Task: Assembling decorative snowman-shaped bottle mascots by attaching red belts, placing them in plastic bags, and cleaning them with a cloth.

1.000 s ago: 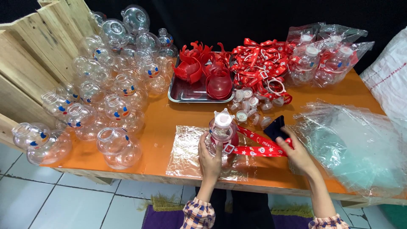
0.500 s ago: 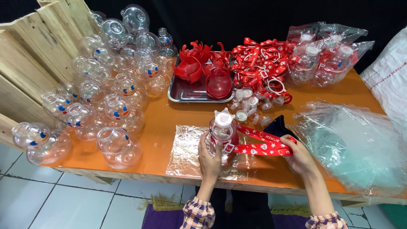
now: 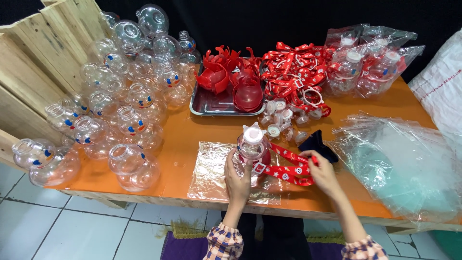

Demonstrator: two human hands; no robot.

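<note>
My left hand [image 3: 237, 179] grips a clear plastic bottle [image 3: 252, 150] with a white cap and pinkish body, standing on a clear plastic sheet [image 3: 214, 169] on the orange table [image 3: 183, 139]. A red strap [image 3: 288, 166] with white print hangs from the bottle and runs to the right. My right hand [image 3: 321, 172] pinches the strap's far end, next to a small black pouch [image 3: 319, 145].
Many clear round bottles [image 3: 120, 106] pile up at the left against wooden boards [image 3: 29, 72]. A metal tray [image 3: 211, 103] holds red plastic parts. Red straps [image 3: 296, 72], white caps [image 3: 284, 123], bagged bottles [image 3: 370, 67] and clear bags [image 3: 399, 163] lie at the right.
My right hand has moved slightly left and up along the red strap, folding it closer to the bottle. My left hand still holds the bottle in place.
</note>
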